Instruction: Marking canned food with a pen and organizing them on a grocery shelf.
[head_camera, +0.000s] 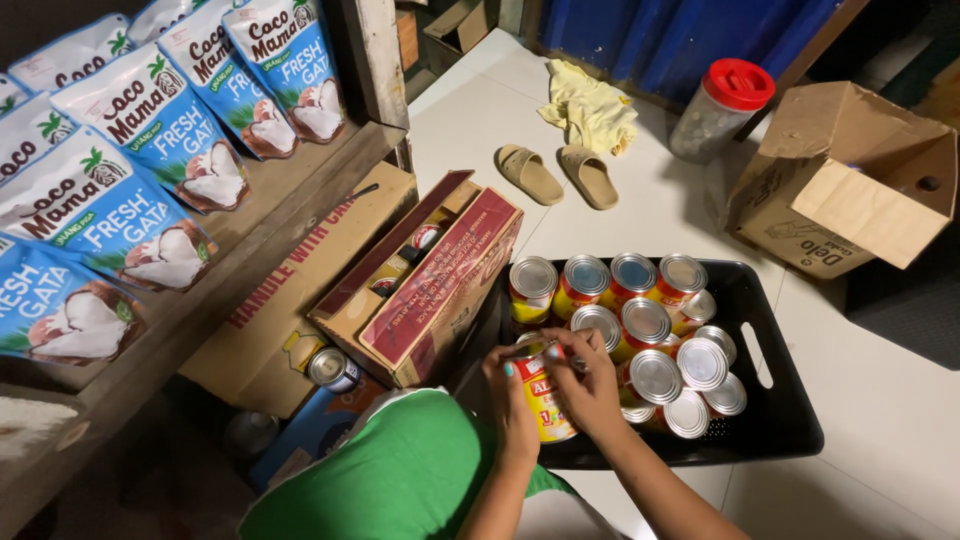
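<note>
Yellow-red can (545, 395) gripped by left hand (512, 400), right hand (588, 385), over black crate (790, 420).

Both forearms converging forward, left hand (512, 395) and right hand (585, 385) seemingly in closed grip.

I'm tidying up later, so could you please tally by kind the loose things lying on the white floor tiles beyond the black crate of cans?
Tan sandals: 2
Yellow cloth: 1
Clear jar with red lid: 1
Open brown cardboard box: 1
Total: 5
</note>
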